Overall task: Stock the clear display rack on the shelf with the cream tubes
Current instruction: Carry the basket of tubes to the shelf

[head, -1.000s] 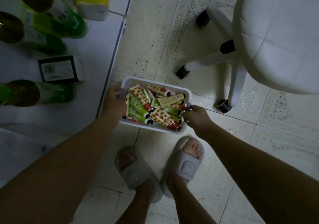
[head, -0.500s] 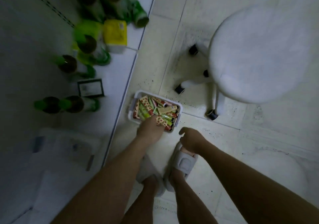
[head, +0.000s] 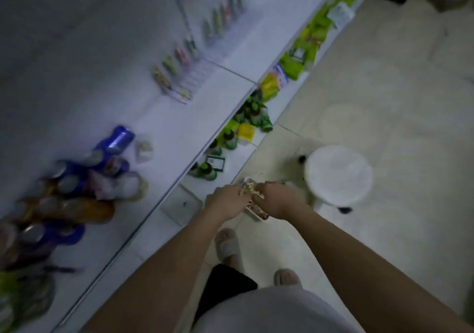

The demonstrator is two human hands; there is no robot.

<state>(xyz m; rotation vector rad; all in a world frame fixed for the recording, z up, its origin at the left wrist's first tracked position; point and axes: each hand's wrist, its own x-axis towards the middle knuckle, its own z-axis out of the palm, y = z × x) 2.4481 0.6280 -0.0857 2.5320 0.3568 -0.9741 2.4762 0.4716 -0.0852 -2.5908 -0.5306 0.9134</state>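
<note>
The view is blurred. My left hand (head: 225, 200) and my right hand (head: 278, 202) meet low in front of me, above a white basket (head: 257, 216) of cream tubes on the floor. A small bunch of cream tubes (head: 250, 189) shows between my curled fingers, and both hands seem to grip it. The clear display rack (head: 196, 76) stands on the upper white shelf (head: 159, 132), far ahead and left of my hands. A row of tubes (head: 179, 58) stands upright in it.
Blue and orange cans (head: 77, 179) crowd the near left of the shelf. Green bottles (head: 205, 172) and yellow-green packs (head: 295, 63) fill the lower shelf. A white wheeled stool (head: 338, 173) stands right of the basket. My slippered feet (head: 228, 248) are on the pale tiled floor.
The view has risen far above the floor, bringing the upper shelf and rack into sight. My hands left the basket's rim and now come together over it around tubes.
</note>
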